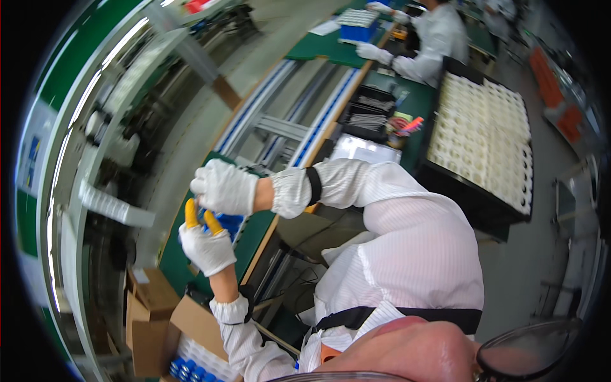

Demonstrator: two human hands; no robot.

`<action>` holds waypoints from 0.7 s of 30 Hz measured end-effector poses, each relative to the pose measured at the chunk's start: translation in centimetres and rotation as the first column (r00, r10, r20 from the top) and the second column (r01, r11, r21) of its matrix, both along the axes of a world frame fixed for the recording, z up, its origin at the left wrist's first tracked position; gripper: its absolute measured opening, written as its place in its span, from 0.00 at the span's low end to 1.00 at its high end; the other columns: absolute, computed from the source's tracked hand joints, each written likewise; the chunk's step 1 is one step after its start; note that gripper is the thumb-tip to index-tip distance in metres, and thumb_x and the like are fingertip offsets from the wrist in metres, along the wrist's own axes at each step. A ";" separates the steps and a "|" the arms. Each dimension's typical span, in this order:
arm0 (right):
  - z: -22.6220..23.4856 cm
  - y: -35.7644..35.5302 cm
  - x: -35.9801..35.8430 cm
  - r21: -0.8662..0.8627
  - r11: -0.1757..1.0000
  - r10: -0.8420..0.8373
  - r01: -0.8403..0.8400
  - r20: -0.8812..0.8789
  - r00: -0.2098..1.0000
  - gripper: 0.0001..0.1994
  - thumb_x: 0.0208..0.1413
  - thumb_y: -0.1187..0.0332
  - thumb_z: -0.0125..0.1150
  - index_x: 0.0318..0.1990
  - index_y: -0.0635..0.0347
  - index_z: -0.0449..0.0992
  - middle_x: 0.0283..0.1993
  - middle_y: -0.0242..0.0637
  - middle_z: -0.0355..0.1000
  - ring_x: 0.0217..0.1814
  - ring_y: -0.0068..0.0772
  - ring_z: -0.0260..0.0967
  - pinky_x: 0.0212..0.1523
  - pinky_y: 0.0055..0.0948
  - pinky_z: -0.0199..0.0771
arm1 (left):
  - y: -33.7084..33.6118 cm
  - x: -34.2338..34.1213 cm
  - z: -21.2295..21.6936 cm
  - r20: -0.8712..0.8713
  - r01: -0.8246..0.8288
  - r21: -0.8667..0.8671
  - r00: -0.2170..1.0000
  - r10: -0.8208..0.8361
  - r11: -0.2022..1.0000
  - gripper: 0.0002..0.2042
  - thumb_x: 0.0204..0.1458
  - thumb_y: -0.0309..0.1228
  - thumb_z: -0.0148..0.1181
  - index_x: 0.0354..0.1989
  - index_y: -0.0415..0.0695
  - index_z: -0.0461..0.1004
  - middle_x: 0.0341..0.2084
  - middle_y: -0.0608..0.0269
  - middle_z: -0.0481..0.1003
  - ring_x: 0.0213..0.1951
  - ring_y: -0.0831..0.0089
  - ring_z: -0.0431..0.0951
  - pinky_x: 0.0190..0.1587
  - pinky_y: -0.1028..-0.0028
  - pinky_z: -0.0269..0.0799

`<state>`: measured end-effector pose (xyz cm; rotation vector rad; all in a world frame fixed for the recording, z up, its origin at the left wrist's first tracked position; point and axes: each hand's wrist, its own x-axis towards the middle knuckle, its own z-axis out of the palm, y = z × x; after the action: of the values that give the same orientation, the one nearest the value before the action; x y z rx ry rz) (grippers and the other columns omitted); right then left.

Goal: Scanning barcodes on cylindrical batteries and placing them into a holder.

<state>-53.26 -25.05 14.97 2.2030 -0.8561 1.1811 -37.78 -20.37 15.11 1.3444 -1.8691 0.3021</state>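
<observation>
My left hand (207,247) is in a white glove with yellow covers on two fingers. Those fingers reach up to the underside of my right hand (224,187), which is gloved in white with its fingers curled. The two hands meet over the green bench top (259,224). Whatever lies between the fingertips is small and mostly hidden, so I cannot make it out. Just behind and below the hands, a blue tray or holder (233,224) shows in part on the bench.
A conveyor with rails (280,127) runs beyond my hands. To the right stands a large black crate with white round-celled trays (480,137); nearby are black trays (369,113). Lower left, an open carton (202,325) holds blue-topped pieces (188,370). A co-worker (442,41) sits farther up.
</observation>
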 end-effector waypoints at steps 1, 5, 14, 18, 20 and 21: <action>-0.2 0.3 -0.4 0.013 1.000 -0.012 0.012 0.008 1.000 0.07 0.47 0.64 0.62 0.23 0.54 0.78 0.29 0.32 0.70 0.37 0.36 0.70 0.35 0.36 0.69 | 0.0 -0.6 -0.4 -0.004 0.063 -0.056 0.998 -0.063 0.996 0.18 0.51 0.26 0.64 0.53 0.42 0.76 0.28 0.54 0.75 0.28 0.60 0.75 0.34 0.67 0.71; -1.1 1.4 -2.0 0.041 0.992 -0.122 0.123 -0.027 0.992 0.06 0.47 0.64 0.63 0.26 0.53 0.81 0.28 0.29 0.70 0.38 0.33 0.69 0.35 0.34 0.68 | 0.0 -2.2 -1.4 -0.074 0.101 0.142 0.993 -0.091 0.985 0.18 0.55 0.24 0.61 0.55 0.38 0.74 0.39 0.52 0.79 0.38 0.64 0.80 0.42 0.72 0.73; -2.6 1.7 -3.5 0.175 0.944 -0.225 0.279 -0.275 0.935 0.08 0.52 0.61 0.62 0.27 0.50 0.84 0.32 0.28 0.74 0.42 0.31 0.71 0.36 0.33 0.67 | -1.9 -2.8 -5.7 -0.499 0.316 0.354 0.860 -0.108 0.880 0.19 0.53 0.17 0.56 0.55 0.35 0.73 0.45 0.52 0.80 0.45 0.67 0.81 0.50 0.75 0.73; -4.2 1.5 -3.1 0.239 0.950 -0.162 0.201 -0.174 0.971 0.05 0.49 0.63 0.65 0.29 0.51 0.84 0.33 0.32 0.74 0.41 0.35 0.72 0.36 0.35 0.71 | -3.8 -1.1 -7.9 -0.455 0.326 0.446 0.884 -0.102 0.833 0.15 0.59 0.18 0.54 0.54 0.35 0.73 0.43 0.56 0.79 0.46 0.73 0.78 0.50 0.77 0.71; -5.3 1.6 -3.1 0.286 0.951 -0.120 0.120 -0.017 0.993 0.05 0.48 0.64 0.66 0.31 0.51 0.84 0.34 0.34 0.74 0.41 0.38 0.72 0.38 0.37 0.73 | -4.3 0.0 -8.8 -0.558 0.385 0.455 0.826 -0.080 0.803 0.12 0.62 0.22 0.53 0.52 0.36 0.75 0.42 0.58 0.80 0.37 0.79 0.76 0.42 0.81 0.69; -6.0 1.9 -3.2 0.339 0.937 -0.121 0.081 0.100 0.988 0.07 0.48 0.62 0.67 0.32 0.52 0.84 0.34 0.35 0.73 0.41 0.39 0.72 0.40 0.38 0.73 | -4.4 0.6 -9.1 -0.586 0.398 0.471 0.808 -0.058 0.787 0.11 0.62 0.22 0.53 0.51 0.37 0.75 0.41 0.58 0.80 0.35 0.81 0.75 0.39 0.82 0.68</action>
<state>-56.48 -23.11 8.92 2.3329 -1.2886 1.1996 -37.16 -24.77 6.06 1.3495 -1.6417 -0.7877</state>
